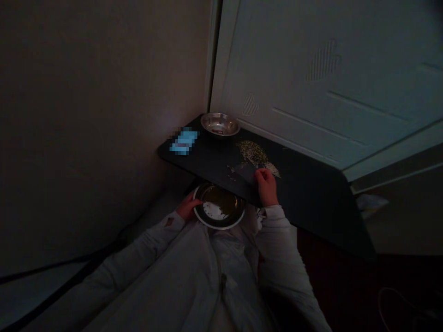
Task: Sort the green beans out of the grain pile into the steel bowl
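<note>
Fingers of the left hand [187,207] grip the left rim of a round, silvery metal basin [221,227], thumb over the lip, partly beneath the near edge of a dark, flat-topped table [318,203]. On the table's left end glows a blurred, bright-blue rectangle [184,142]. At the table's far edge stands a round, shiny steel bowl [221,121]. Toward the table's middle spreads a loose heap of small greenish and pale grains [254,152]. Across the table's near edge reaches the right hand [266,185], fingers curled together beside the heap; I cannot tell whether they pinch anything. Light fingertip pressure, few grains at once, should suit this dimness; a level basin kept close under the table's edge would catch strays.
</note>
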The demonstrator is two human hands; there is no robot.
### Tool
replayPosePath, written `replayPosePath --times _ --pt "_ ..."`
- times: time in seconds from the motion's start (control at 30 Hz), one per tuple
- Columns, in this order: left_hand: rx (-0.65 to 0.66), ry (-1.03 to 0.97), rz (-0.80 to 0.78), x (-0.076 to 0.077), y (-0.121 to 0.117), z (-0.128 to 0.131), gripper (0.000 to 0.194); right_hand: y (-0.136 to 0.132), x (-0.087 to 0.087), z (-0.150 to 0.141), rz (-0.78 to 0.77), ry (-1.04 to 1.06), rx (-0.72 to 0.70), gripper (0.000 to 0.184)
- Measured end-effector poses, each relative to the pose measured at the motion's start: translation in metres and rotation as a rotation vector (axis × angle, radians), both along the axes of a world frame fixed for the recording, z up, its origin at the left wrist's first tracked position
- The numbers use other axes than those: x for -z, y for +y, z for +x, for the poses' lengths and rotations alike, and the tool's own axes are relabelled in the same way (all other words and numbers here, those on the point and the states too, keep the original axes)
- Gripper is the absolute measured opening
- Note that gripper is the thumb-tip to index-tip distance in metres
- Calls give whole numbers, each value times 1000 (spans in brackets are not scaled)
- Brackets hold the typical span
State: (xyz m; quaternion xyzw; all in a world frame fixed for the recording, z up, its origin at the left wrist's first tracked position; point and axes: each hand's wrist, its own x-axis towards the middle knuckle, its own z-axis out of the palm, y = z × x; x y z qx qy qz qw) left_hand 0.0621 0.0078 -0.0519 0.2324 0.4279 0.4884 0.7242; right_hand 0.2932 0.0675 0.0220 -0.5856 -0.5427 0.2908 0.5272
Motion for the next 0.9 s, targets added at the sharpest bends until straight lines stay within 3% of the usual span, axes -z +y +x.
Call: replayPosePath --times 0.13,0.4,0.63,0.9 --pt "-5 3 -8 -3 -1 1 64 0 2 3 3 15 78 14" --pt "8 27 -11 1 0 -1 66 1 2 3 1 -30 80 12" --pt "25 29 9 5 0 -2 62 -2 -2 1 -24 -55 -27 12" --pt "14 11 37 4 1 -1 58 -4 -3 1 -30 -52 -20 12"
